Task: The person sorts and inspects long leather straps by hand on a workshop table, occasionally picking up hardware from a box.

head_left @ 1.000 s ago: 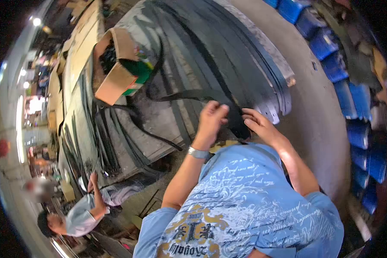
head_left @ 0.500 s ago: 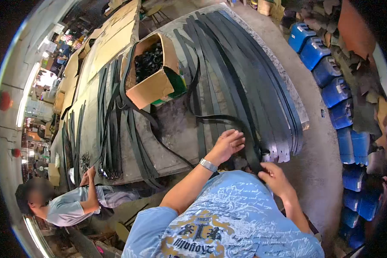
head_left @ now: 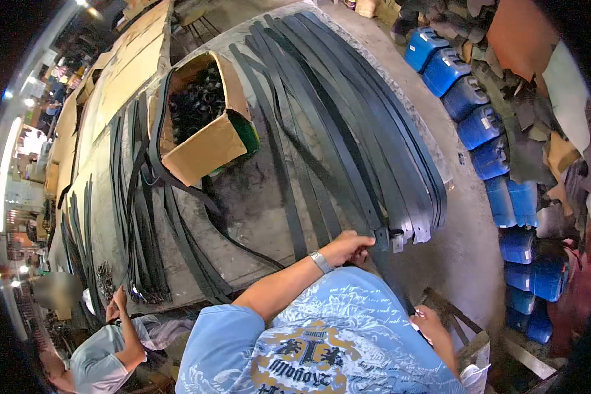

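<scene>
A black leather strap (head_left: 394,279) runs from the table's near edge down toward my body. My right hand (head_left: 433,323), low beside my shirt, is closed on its lower part. My left hand (head_left: 349,248), with a metal watch on the wrist, is closed at the strap's edge, thumb and fingers pinched together. Beyond my hands, many long black straps (head_left: 322,125) lie side by side on the table, their near ends by my left hand. Some near ends have pale, shiny pieces (head_left: 407,234).
A cardboard box (head_left: 200,154) of black coiled pieces stands on the table (head_left: 243,246). More straps (head_left: 138,243) hang over the edge at left, where a co-worker (head_left: 105,348) handles strap ends. Blue plastic jugs (head_left: 466,98) line the floor at right. A wooden frame (head_left: 466,328) stands near my right hand.
My right hand has moved down toward my body, drawing the strap taut. My left hand has gone from spread fingers to a pinch. The curled strap across the table has straightened. The view has shifted.
</scene>
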`<state>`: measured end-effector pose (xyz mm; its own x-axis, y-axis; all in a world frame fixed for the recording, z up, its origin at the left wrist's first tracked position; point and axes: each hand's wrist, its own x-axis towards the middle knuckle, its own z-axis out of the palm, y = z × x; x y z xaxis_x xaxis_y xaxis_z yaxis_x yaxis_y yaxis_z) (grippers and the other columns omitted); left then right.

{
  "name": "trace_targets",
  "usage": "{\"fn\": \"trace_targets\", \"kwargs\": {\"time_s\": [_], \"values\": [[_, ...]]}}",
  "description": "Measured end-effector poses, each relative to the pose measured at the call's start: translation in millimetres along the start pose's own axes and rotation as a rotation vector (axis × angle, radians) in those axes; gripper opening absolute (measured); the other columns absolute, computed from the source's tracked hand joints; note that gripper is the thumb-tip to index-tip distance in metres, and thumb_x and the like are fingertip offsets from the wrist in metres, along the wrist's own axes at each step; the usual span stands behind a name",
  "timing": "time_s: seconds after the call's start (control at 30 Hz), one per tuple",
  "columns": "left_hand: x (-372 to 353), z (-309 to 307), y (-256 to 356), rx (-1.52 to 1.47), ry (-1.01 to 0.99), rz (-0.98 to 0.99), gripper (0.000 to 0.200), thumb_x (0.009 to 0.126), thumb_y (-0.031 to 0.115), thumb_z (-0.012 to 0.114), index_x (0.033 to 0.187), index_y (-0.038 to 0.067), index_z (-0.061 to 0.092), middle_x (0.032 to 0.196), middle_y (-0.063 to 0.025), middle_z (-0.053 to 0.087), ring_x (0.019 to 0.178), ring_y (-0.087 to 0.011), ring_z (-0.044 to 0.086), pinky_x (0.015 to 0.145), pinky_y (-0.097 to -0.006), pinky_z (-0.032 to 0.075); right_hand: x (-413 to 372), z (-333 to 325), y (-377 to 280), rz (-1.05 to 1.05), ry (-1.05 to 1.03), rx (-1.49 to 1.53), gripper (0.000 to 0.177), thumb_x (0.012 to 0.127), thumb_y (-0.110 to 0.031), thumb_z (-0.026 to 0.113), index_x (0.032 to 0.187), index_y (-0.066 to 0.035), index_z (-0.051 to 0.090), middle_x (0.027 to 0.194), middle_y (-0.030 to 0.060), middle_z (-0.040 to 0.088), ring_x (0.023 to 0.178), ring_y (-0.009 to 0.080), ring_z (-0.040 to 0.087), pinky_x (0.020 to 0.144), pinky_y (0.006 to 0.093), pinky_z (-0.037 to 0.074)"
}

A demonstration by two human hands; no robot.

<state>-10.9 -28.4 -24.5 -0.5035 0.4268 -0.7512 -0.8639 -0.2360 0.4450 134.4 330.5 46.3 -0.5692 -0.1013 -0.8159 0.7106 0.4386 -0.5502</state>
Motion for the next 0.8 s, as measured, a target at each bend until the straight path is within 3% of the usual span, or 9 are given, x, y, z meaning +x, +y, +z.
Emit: {"fn": "trace_targets", "kwargs": {"time_s": [0.13,0.27,0.43,0.53,0.57,0.63,0.7,0.77,0.8], "values": [[10.6,-0.9,-22.6,-0.054,-0.007,-0.126,0.024,0.087,0.027,0.072,0.082,0.005,0.065,0.073,-0.0066,0.066,0.057,-0.0117,0.057,0.048,-0.025,0.042,6.6,1.9,43.0,0.213,-0.001,-0.242,0.046,0.082,-0.013,0.07,0.123,0.005,0.058,0.113,0.0164,0.066,0.101,0.0252,0.062,0.087,0.0355,0.048],[12.6,-30.4,-2.0,0.055,0.131,0.047,0.024,0.088,0.027,0.071,0.087,0.004,0.063,0.071,-0.007,0.066,0.057,-0.0134,0.061,0.046,-0.0262,0.042,31.4,25.4,45.0,0.009,0.005,-0.213,0.044,0.085,-0.012,0.065,0.125,0.003,0.056,0.12,0.02,0.064,0.113,0.0262,0.06,0.093,0.0355,0.047],[11.9,-96.5,60.8,0.177,0.439,0.326,0.026,0.088,0.027,0.07,0.088,0.004,0.058,0.069,-0.0077,0.065,0.053,-0.0142,0.058,0.044,-0.0269,0.041,100.1,73.5,-20.1,-0.27,0.014,-0.135,0.051,0.089,-0.008,0.059,0.136,0.002,0.045,0.134,0.0219,0.055,0.125,0.0299,0.052,0.105,0.0371,0.04],[12.4,-146.5,119.4,0.254,0.67,0.585,0.032,0.087,0.031,0.071,0.073,0.005,0.061,0.067,-0.0085,0.064,0.051,-0.0177,0.052,0.049,-0.0354,0.043,117.3,112.6,-129.0,-0.425,0.006,-0.274,0.049,0.091,-0.009,0.058,0.136,0.003,0.043,0.139,0.0219,0.051,0.134,0.0291,0.045,0.11,0.036,0.036],[26.2,-176.2,129.1,0.237,0.732,0.696,0.03,0.086,0.03,0.072,0.075,0.004,0.064,0.067,-0.0087,0.063,0.053,-0.0186,0.053,0.047,-0.0342,0.042,147.4,130.4,-130.0,-0.563,-0.005,-0.078,0.046,0.092,-0.01,0.059,0.134,0.003,0.046,0.138,0.0214,0.052,0.132,0.0288,0.048,0.109,0.0366,0.038],[23.5,-186.6,148.3,0.036,0.889,0.719,0.05,0.085,0.026,0.074,0.118,-0.004,0.05,0.093,-0.0137,0.065,0.07,-0.0204,0.061,0.049,-0.0341,0.047,193.3,159.5,-151.6,-0.7,-0.001,-0.045,0.04,0.092,-0.011,0.059,0.13,0.0,0.053,0.134,0.0201,0.056,0.126,0.0321,0.053,0.104,0.0388,0.043],[34.8,-205.5,144.8,0.578,1.265,0.909,0.068,0.081,0.026,0.076,0.131,-0.004,0.042,0.104,-0.0183,0.064,0.083,-0.0264,0.066,0.064,-0.0366,0.055,185.6,173.2,-195.1,-0.609,-0.011,-0.301,0.036,0.091,-0.012,0.06,0.126,-0.005,0.057,0.129,0.0178,0.058,0.12,0.0343,0.056,0.101,0.0403,0.044],[12.5,-177.3,127.3,0.892,1.193,1.01,0.056,0.08,0.024,0.076,0.122,-0.004,0.053,0.108,-0.0195,0.065,0.085,-0.0275,0.066,0.074,-0.0369,0.054,177.8,172.5,-202.9,-0.822,0.122,-0.58,0.034,0.09,-0.014,0.061,0.123,-0.006,0.06,0.125,0.0163,0.06,0.117,0.0342,0.056,0.099,0.0412,0.045],[-10.8,-139.6,118.1,0.852,1.049,0.943,0.046,0.08,0.023,0.075,0.114,-0.004,0.06,0.107,-0.0193,0.066,0.086,-0.0287,0.066,0.081,-0.0383,0.052,173.9,172.0,-203.6,-0.926,0.193,-0.72,0.033,0.089,-0.015,0.061,0.121,-0.007,0.061,0.123,0.0156,0.06,0.116,0.0341,0.056,0.098,0.0417,0.045]]}}
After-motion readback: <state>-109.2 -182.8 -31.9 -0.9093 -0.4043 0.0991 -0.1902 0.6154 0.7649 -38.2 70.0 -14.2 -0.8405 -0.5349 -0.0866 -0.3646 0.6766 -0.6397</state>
